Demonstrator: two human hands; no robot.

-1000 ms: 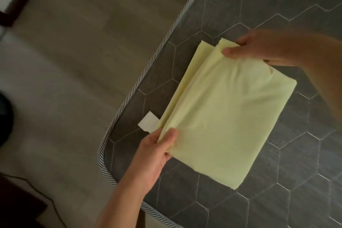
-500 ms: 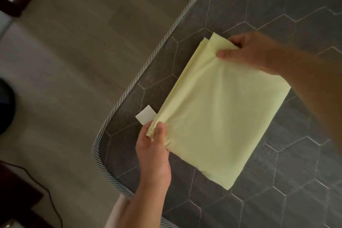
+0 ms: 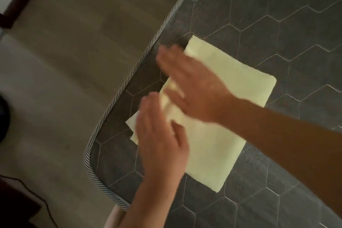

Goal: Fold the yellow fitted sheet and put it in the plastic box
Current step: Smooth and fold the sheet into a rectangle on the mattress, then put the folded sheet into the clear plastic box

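Flooring lies left of the grey mattress. Just inside the mattress's rounded corner a white label peeks out beside the left hand, with the right hand farther in. Both are flat, fingers straight, blurred, on the folded yellow fitted sheet. Pressing outward evenly would probably flatten it best before lifting.

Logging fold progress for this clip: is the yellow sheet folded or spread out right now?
Folded: the yellow sheet lies as a compact rectangle on the mattress, layered edges showing by the left hand.
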